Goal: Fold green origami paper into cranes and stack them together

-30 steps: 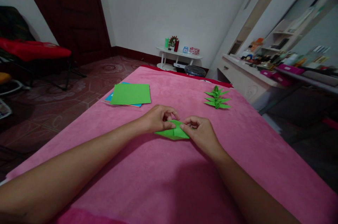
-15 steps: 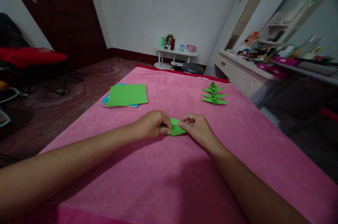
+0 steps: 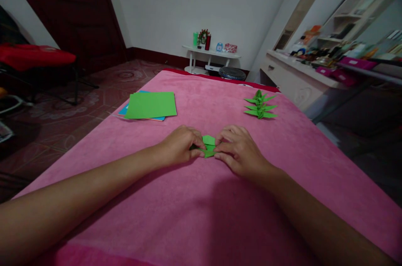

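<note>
We face a pale wall (image 3: pixel 188 2) that fills the background; before us stretches a long worktop (image 3: pixel 157 207) covered in pink cloth; a dark red-brown door (image 3: pixel 65 6) stands at the far left, and a white cabinet (image 3: pixel 295 78) crowded with small items runs along the right; a chair with a red seat (image 3: pixel 34 54) is on the left, and a low white side table (image 3: pixel 213 52) is against the wall.

Our two bare hands meet near the middle of the cloth, the left hand (image 3: pixel 182 144) and the right hand (image 3: pixel 240 149) just apart; beyond the left one lies a stack of coloured paper sheets (image 3: pixel 152 105), green on top with blue showing beneath; beyond the right one sit spiky green folded shapes (image 3: pixel 260 106).

Smallest is the folded green paper (image 3: pixel 208 140), low over the cloth between our hands; the left fingers and thumb are pinched narrowly on its left end, the right ones on its right end; its creased middle shows in the gap.
</note>
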The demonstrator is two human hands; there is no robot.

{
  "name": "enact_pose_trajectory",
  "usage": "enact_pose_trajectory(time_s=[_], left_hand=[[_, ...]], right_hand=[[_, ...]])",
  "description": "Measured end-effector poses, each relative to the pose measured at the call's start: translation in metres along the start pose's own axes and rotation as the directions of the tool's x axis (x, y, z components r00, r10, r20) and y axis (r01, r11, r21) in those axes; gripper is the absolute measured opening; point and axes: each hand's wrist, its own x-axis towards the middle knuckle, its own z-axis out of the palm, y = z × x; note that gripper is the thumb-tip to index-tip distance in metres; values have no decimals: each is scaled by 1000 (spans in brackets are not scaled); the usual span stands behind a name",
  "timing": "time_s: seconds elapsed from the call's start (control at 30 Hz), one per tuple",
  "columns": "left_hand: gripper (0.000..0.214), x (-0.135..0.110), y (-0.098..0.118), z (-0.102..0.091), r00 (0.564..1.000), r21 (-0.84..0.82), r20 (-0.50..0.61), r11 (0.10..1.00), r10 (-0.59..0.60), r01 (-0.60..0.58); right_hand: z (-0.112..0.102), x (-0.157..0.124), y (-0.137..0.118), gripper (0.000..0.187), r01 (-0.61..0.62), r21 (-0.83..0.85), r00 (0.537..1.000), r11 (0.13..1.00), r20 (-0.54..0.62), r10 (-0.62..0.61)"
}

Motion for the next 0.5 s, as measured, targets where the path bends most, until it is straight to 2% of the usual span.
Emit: enact_pose_trajectory(time_s=[0.1, 0.17, 0.5], left_hand=[[13, 1, 8, -4, 1000, 128, -4, 992, -7, 7], [15, 2, 12, -7, 1000, 154, 4, 988, -12, 11], [15, -1, 9, -6, 994, 61, 69, 995, -84, 80]], right_hand=[[4, -3, 6, 5, -20, 12, 1000, 1000, 14, 20], [5, -5, 9, 7, -21, 29, 999, 999, 31, 20], [17, -9, 9, 9, -103, 101, 993, 990, 60, 97]])
